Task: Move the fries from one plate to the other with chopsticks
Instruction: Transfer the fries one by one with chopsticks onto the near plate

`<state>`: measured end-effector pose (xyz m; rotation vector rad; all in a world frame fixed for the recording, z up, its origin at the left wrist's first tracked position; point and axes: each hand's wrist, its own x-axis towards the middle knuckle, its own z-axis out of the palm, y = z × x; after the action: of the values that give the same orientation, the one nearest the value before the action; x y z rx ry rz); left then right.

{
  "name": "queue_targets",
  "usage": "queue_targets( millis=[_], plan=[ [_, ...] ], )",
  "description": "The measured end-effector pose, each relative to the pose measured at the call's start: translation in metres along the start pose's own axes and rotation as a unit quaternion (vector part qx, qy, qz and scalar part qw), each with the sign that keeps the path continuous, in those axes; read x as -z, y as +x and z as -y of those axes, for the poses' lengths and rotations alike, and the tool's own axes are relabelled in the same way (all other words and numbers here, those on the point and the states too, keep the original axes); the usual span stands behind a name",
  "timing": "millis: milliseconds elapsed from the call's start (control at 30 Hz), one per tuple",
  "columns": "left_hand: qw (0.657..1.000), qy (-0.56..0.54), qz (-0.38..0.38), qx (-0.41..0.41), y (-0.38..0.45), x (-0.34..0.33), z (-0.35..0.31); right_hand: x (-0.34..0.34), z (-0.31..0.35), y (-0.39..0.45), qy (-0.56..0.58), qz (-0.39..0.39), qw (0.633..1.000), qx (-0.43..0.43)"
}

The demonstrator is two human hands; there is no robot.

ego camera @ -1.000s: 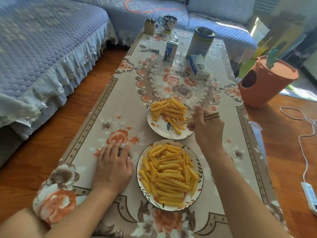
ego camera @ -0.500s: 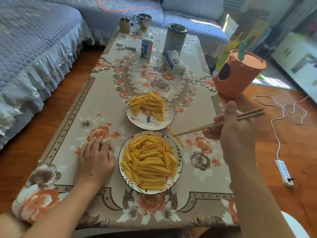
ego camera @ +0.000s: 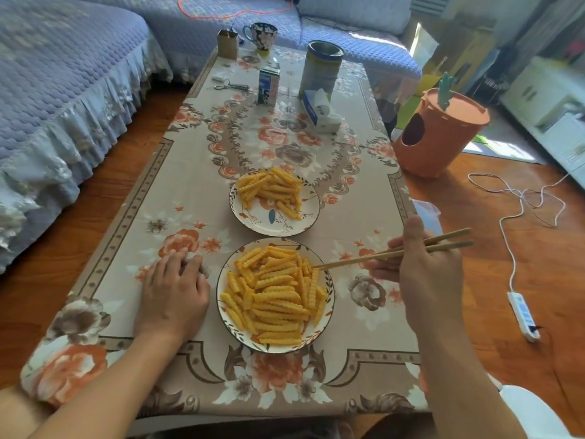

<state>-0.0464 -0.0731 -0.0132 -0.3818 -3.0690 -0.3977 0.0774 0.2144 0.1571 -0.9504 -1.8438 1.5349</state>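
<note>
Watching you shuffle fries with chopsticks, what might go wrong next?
The near plate is heaped with fries, so a new one could roll off onto the tablecloth. The chopsticks in the right hand come in low over the rim and might nudge a fry out. The left hand steadies neither plate.

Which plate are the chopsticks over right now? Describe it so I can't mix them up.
On the floral table, two fry plates sit in a line. It is the near plate, beside the flat left hand, and it is fuller than the far plate.
</note>
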Motion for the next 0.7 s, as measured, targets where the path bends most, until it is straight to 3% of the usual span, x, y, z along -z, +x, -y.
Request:
queue_targets(
  millis=[167, 367, 700],
  plan=[
    [1.0, -0.005, -0.001, -0.006, -0.001, 0.001, -0.001, -0.014, 0.008, 0.026, -0.03, -0.006, 0.997, 0.066],
    [1.0, 0.002, 0.003, -0.006, 0.001, 0.0, 0.001, -0.075, -0.011, 0.055, -0.058, 0.058, 0.99, 0.112],
    [1.0, 0.013, 0.008, -0.009, 0.002, -0.002, 0.003, -0.117, -0.033, 0.067, -0.098, 0.08, 0.98, 0.153]
  ],
)
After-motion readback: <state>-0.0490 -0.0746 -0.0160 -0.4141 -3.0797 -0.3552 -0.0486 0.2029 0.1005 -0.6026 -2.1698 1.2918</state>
